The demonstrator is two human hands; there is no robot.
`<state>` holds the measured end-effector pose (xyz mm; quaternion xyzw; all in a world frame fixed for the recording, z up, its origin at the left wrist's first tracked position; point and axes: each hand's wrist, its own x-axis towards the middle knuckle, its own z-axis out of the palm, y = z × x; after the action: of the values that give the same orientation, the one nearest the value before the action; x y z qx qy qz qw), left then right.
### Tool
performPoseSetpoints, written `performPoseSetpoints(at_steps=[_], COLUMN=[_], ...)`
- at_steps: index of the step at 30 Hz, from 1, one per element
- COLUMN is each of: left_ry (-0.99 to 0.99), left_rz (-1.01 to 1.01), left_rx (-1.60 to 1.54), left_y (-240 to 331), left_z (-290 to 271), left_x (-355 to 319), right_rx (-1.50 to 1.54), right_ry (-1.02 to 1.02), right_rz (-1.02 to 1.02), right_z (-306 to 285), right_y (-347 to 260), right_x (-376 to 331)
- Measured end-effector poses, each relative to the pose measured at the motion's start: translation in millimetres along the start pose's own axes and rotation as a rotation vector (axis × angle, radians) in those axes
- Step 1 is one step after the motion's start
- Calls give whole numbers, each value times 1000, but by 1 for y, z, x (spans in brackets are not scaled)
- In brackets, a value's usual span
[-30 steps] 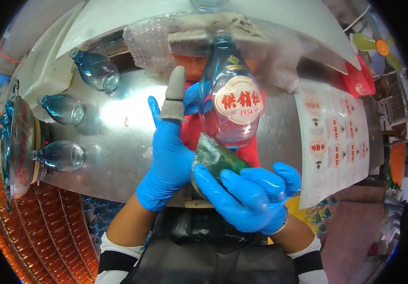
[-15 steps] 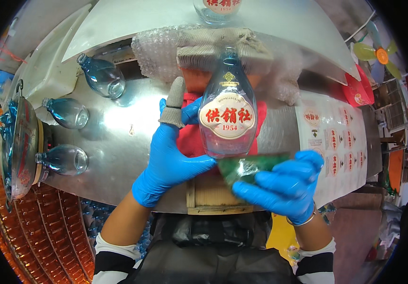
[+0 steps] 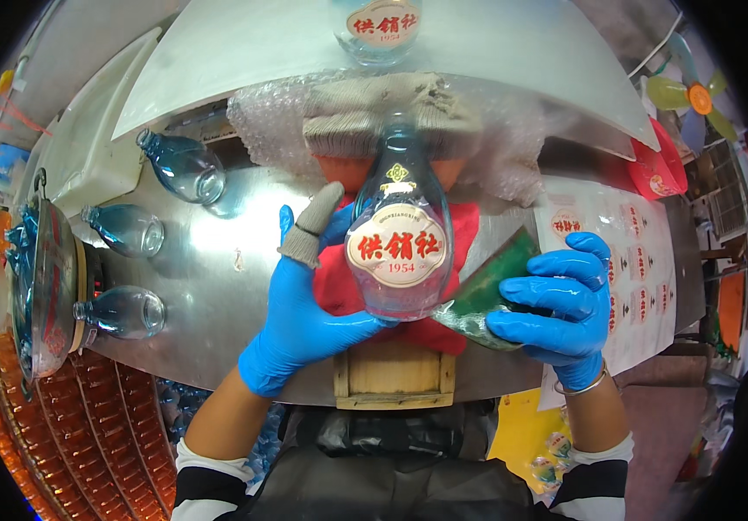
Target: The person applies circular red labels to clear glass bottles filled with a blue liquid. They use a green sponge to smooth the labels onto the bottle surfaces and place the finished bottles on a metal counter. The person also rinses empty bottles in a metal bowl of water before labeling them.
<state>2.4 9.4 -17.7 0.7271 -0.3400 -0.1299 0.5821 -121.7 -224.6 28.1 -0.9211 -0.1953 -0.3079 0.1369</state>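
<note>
My left hand [image 3: 291,317], in a blue glove with a grey knitted sleeve on one finger, holds a clear blue-tinted glass bottle [image 3: 400,300] from its left side. The bottle leans neck-away, its round white label with red print facing up. In my gloved right hand [image 3: 561,300] is a flat green scraper [image 3: 500,273]. Its lower corner is by the bottle's bottom right; whether they touch I cannot tell. A red cloth [image 3: 332,282] lies under the bottle, and a grey knitted pad [image 3: 339,130] is behind its neck.
Clear blue bottles [image 3: 185,169] lie on the metal table [image 3: 218,334] at left, near a round basin [image 3: 48,286]. At right is a sheet of printed labels [image 3: 643,221]. Bubble wrap [image 3: 265,117] and another labelled bottle [image 3: 378,39] are at the back. A wooden block [image 3: 396,378] sits in front.
My right hand and the scraper have swung right, and the scraper has turned from level to slanted. The bottle and my left hand appear slightly lower and farther left; the whole view has shifted a little.
</note>
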Motion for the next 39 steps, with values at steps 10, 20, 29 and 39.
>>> performPoseSetpoints(at_steps=[10,20,29,39], left_ry=[-201,-242,-229,-155], left_rz=[-395,-759,-828,-360], left_rx=[-571,-723,-807,-685], left_y=[18,52,45,14], left_z=[-19,-11,-11,3], left_x=[49,83,87,26], right_rx=[-147,94,159,800], right_ry=[2,-116,-330,-65], right_rz=[-173,-242,133,633], right_z=[-1,9,-2,25], right_y=[-22,-24,-14,15], right_x=[4,35,94,125])
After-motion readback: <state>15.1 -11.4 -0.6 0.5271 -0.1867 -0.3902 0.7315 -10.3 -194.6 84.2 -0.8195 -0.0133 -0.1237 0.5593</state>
